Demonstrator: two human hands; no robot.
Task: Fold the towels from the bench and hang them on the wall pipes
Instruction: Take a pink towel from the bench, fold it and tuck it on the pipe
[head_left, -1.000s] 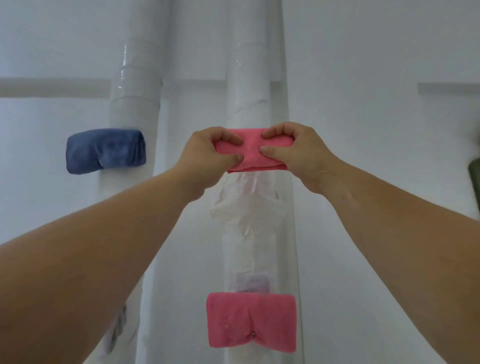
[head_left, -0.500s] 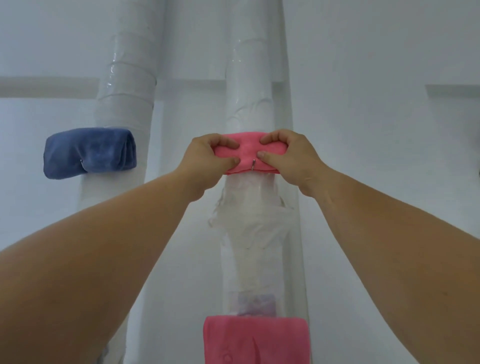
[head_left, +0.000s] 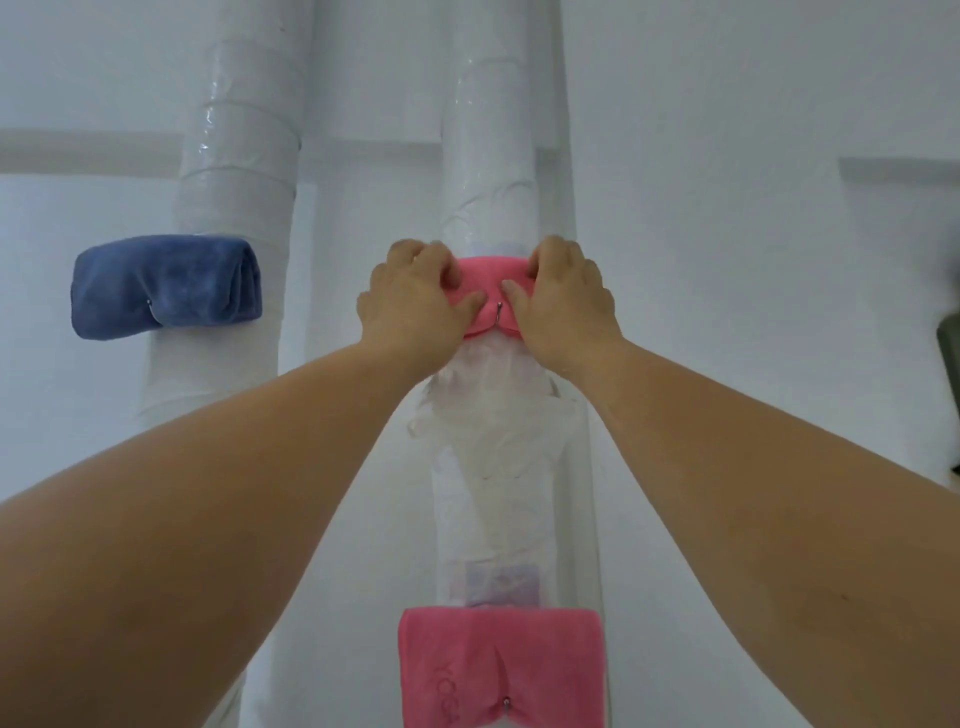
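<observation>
Towel (head_left: 491, 283): pink, folded, against our right pipe (head_left: 488, 171).
Left hand (head_left: 415, 301): we pinched its left end.
Right hand (head_left: 563, 299): we pinched its right end.

Your two forearms come in bare from seven and five o'clock, no sleeves, watch or rings showing, ending in your ungloved left hand (head_left: 415, 301) and right hand (head_left: 563, 306) with short nails.

Soft, matt pink cloth towel (head_left: 491, 275) is seen at centre frame. Glossy, wrinkled plastic wrap covers the white pipe (head_left: 488, 171). A plush blue towel (head_left: 166, 286) is shown at left.
</observation>
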